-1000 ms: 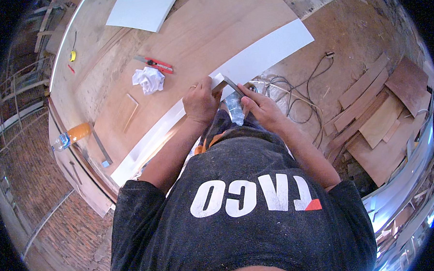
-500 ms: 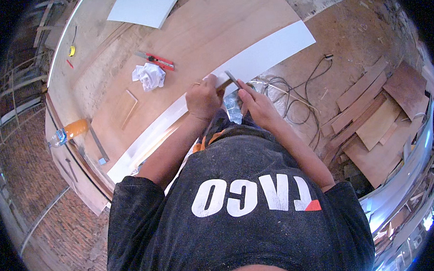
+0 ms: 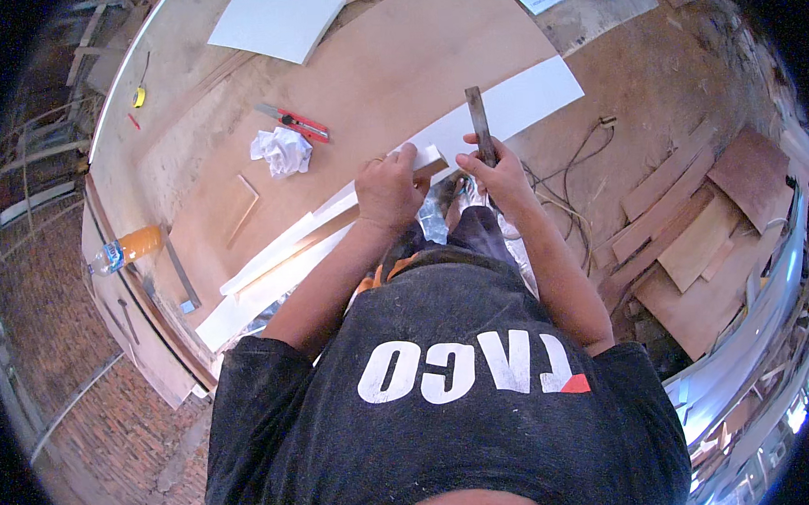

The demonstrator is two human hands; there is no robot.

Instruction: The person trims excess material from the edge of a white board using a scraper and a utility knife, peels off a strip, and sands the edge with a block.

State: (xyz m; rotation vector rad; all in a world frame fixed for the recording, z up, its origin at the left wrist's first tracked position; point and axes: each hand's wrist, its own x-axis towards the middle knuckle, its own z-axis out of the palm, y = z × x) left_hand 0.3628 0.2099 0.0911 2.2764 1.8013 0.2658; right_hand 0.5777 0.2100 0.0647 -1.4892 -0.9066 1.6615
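Note:
My left hand (image 3: 388, 192) is wrapped around a long wooden strip (image 3: 322, 233) with a white face, near its squared end. The rest of the strip runs down-left past my forearm, which hides part of it. In my right hand (image 3: 507, 183) a dark, flat file (image 3: 479, 118) stands upright, gripped at its lower part and apart from the strip's end. Beneath both hands lies a long white panel (image 3: 535, 93) at the near edge of a brown board (image 3: 397, 72).
On the board are a crumpled white paper (image 3: 283, 152), a red utility knife (image 3: 301, 124) and a thin wood offcut (image 3: 243, 208). An orange-filled bottle (image 3: 133, 248) lies at left, beyond it a yellow tape measure (image 3: 139, 97). A cable (image 3: 585, 154) and wood offcuts (image 3: 684, 240) lie right.
The file has come away from the strip's end and swung upright as my right hand moved right. My left hand and the strip have shifted slightly right.

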